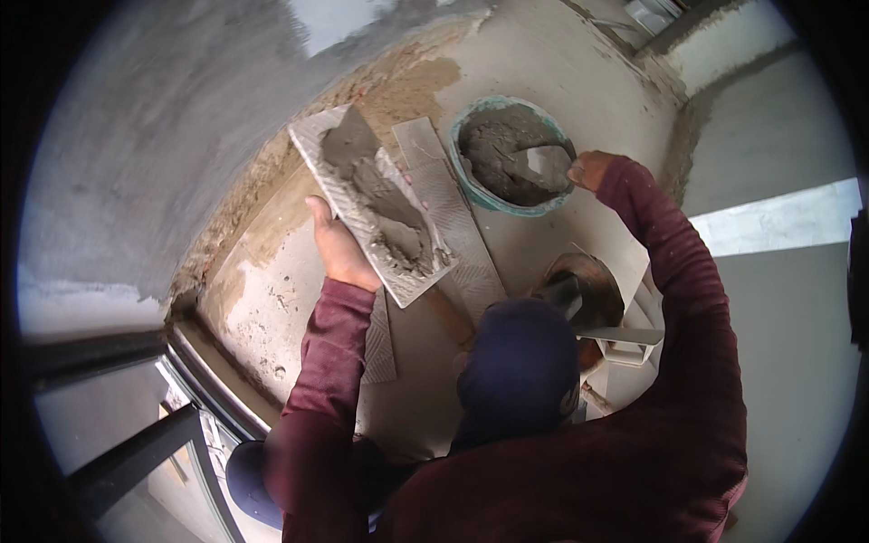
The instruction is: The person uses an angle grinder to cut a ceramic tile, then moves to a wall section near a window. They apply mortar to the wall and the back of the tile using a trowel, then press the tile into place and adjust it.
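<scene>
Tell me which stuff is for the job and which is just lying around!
For the job:
- held tile, in the left hand, with grey mortar on it
- trowel, in the right hand
- teal bucket of mortar

Probably just lying around:
- floor tile
- round brown container

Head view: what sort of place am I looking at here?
Probably a room being built or renovated: a tub of grey mortar, a tile spread with it in the left hand, and a wall rough along its base.
</scene>
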Action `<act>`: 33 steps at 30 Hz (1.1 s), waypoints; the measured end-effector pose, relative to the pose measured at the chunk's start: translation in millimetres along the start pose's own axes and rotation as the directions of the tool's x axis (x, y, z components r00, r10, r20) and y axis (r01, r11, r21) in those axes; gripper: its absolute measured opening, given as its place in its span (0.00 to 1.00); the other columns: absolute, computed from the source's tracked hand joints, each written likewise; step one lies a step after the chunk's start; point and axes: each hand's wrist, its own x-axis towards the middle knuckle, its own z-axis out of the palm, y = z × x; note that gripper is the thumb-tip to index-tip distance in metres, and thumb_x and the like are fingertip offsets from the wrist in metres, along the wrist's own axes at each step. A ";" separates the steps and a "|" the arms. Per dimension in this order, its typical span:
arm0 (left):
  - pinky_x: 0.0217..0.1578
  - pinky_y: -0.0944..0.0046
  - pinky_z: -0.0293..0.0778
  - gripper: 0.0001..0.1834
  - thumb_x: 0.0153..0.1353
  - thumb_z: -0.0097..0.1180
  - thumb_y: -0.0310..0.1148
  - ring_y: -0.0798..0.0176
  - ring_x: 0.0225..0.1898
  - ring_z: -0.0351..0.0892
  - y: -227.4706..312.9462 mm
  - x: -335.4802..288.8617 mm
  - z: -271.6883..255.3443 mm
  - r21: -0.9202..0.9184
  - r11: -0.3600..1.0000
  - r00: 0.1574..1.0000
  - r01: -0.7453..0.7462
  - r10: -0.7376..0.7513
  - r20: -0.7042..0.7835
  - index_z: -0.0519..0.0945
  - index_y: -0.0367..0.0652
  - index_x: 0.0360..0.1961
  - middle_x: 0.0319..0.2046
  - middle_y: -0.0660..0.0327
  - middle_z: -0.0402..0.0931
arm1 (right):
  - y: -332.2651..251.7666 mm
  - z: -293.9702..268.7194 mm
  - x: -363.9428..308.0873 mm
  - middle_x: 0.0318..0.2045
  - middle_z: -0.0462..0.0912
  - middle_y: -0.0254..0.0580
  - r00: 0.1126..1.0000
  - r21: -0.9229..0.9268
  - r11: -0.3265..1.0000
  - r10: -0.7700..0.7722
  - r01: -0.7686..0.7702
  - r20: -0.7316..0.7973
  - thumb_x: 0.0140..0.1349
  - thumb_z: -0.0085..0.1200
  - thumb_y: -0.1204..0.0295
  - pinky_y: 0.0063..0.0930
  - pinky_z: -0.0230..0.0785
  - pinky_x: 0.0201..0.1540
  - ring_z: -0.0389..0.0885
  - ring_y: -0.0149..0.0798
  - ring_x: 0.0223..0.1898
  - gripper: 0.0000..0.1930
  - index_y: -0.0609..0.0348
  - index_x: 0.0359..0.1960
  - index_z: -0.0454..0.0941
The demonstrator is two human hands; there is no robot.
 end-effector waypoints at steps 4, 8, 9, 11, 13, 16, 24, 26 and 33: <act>0.61 0.33 0.64 0.42 0.69 0.29 0.66 0.41 0.60 0.70 -1.4 -0.1 -1.4 -0.018 0.999 0.998 0.049 -0.048 0.034 0.61 0.43 0.70 0.61 0.42 0.68 | -48.0 -66.1 0.9 0.18 0.78 0.47 0.965 0.158 0.983 0.047 -0.090 0.259 0.68 0.46 0.56 0.40 0.70 0.31 0.80 0.47 0.25 0.22 0.62 0.25 0.76; 0.59 0.32 0.65 0.41 0.69 0.28 0.65 0.39 0.58 0.72 -6.6 5.6 -0.6 0.004 0.997 0.997 0.078 -0.078 -0.009 0.61 0.42 0.69 0.60 0.42 0.69 | -40.4 -53.7 -3.7 0.16 0.76 0.40 0.866 0.406 0.785 0.315 -0.467 0.388 0.71 0.44 0.52 0.36 0.68 0.26 0.77 0.38 0.21 0.26 0.62 0.24 0.76; 0.59 0.31 0.65 0.41 0.69 0.28 0.65 0.39 0.57 0.72 -6.1 6.7 1.0 0.007 0.996 0.996 0.086 -0.086 -0.006 0.61 0.42 0.69 0.60 0.43 0.70 | -33.8 -49.9 -2.7 0.16 0.75 0.40 0.851 0.440 0.750 0.314 -0.494 0.421 0.72 0.42 0.51 0.36 0.67 0.25 0.76 0.37 0.20 0.27 0.62 0.24 0.76; 0.59 0.31 0.66 0.41 0.69 0.29 0.64 0.39 0.56 0.73 -7.0 5.9 -0.1 0.020 0.994 0.995 0.103 -0.103 -0.012 0.61 0.42 0.69 0.60 0.43 0.70 | -21.9 -36.6 -5.0 0.16 0.75 0.38 0.821 0.510 0.667 0.297 -0.543 0.487 0.73 0.39 0.51 0.35 0.66 0.23 0.75 0.36 0.19 0.28 0.62 0.24 0.74; 0.58 0.30 0.66 0.40 0.70 0.29 0.64 0.39 0.56 0.73 -3.5 3.7 4.9 0.006 0.994 0.994 0.110 -0.110 -0.014 0.61 0.42 0.69 0.59 0.43 0.70 | -26.4 -41.6 -3.1 0.17 0.77 0.39 0.825 0.481 0.697 0.297 -0.531 0.480 0.70 0.42 0.50 0.35 0.68 0.29 0.77 0.39 0.22 0.27 0.62 0.24 0.78; 0.56 0.36 0.70 0.41 0.69 0.31 0.64 0.42 0.55 0.74 0.5 -0.7 4.5 0.040 0.994 0.995 0.098 -0.098 -0.001 0.63 0.41 0.68 0.58 0.43 0.72 | -55.2 -71.3 -1.6 0.20 0.80 0.42 0.848 0.356 0.808 0.301 -0.470 0.437 0.68 0.46 0.54 0.38 0.71 0.33 0.80 0.43 0.24 0.23 0.62 0.26 0.80; 0.55 0.36 0.71 0.38 0.71 0.30 0.60 0.43 0.57 0.74 6.0 -6.3 -2.0 0.054 0.997 0.998 0.061 -0.059 -0.030 0.62 0.40 0.68 0.58 0.44 0.72 | -49.6 -107.3 34.3 0.34 0.85 0.54 0.946 -0.275 0.960 0.131 -0.047 0.297 0.63 0.48 0.62 0.48 0.74 0.45 0.83 0.57 0.39 0.15 0.59 0.35 0.84; 0.56 0.37 0.71 0.38 0.71 0.30 0.60 0.43 0.57 0.74 5.6 -0.9 -9.8 0.051 0.995 0.996 0.082 -0.081 -0.035 0.62 0.40 0.68 0.59 0.44 0.72 | -81.1 -128.6 50.2 0.39 0.85 0.55 0.914 -0.285 0.934 0.296 -0.215 0.277 0.61 0.51 0.62 0.46 0.75 0.47 0.84 0.56 0.42 0.15 0.58 0.39 0.86; 0.57 0.41 0.70 0.37 0.72 0.29 0.58 0.43 0.55 0.75 -7.8 12.4 5.7 0.015 0.992 0.992 0.125 -0.126 0.031 0.63 0.38 0.67 0.58 0.44 0.72 | -14.1 -83.7 95.8 0.31 0.85 0.51 0.737 -0.144 0.925 0.369 -0.353 0.566 0.59 0.57 0.63 0.43 0.76 0.37 0.85 0.50 0.33 0.13 0.58 0.39 0.84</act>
